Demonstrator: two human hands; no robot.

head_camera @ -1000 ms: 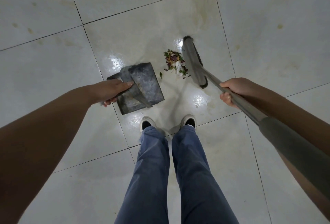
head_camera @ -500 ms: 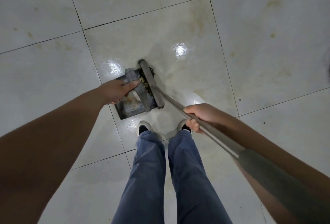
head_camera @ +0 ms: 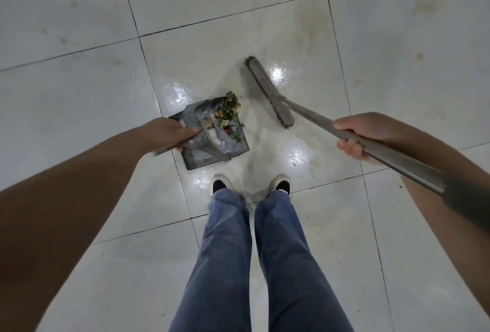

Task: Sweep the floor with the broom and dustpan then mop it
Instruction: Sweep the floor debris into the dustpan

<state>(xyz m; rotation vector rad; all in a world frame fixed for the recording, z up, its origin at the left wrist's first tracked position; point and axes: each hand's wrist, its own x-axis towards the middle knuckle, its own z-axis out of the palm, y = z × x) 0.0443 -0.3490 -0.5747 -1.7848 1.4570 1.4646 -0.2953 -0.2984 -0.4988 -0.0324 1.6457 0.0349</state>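
Left hand (head_camera: 169,134) grips the dustpan (head_camera: 212,137) handle; right hand (head_camera: 358,134) is wrapped round the broom (head_camera: 270,93) shaft. Debris (head_camera: 225,117) sits mostly in the pan, some at its lip – broom head lies just right of it, long axis approx parallel to the lip, so 1 more leftward stroke looks needed.

Grey dustpan (head_camera: 212,143) holding debris (head_camera: 225,117), broom (head_camera: 267,93) beside

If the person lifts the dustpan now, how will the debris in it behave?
The debris looks light and loose, so it probably shifts easily. Some overhangs the dustpan lip, so it may spill if tipped forward.
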